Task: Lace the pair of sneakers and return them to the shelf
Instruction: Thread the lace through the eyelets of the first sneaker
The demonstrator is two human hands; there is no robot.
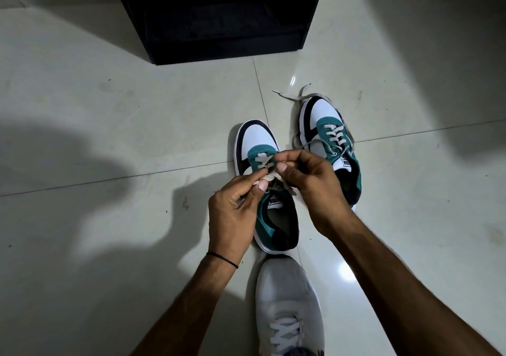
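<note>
Two teal, white and black sneakers stand on the tiled floor. The near sneaker (260, 142) points away from me, its toe free and its tongue under my hands. My left hand (232, 205) pinches the beige lace (269, 177) at the shoe's left side. My right hand (306, 176) pinches the same lace from the right, just above the eyelets. The far sneaker (325, 125) lies to the right, laced through its eyelets, with loose lace ends (293, 95) trailing past its toe onto the floor.
A black shelf unit (219, 18) stands on the floor straight ahead, its open compartment dark. A grey sneaker on my own foot (287, 295) sits just behind the near shoe. Pale glossy tiles (109, 125) spread to the left and right.
</note>
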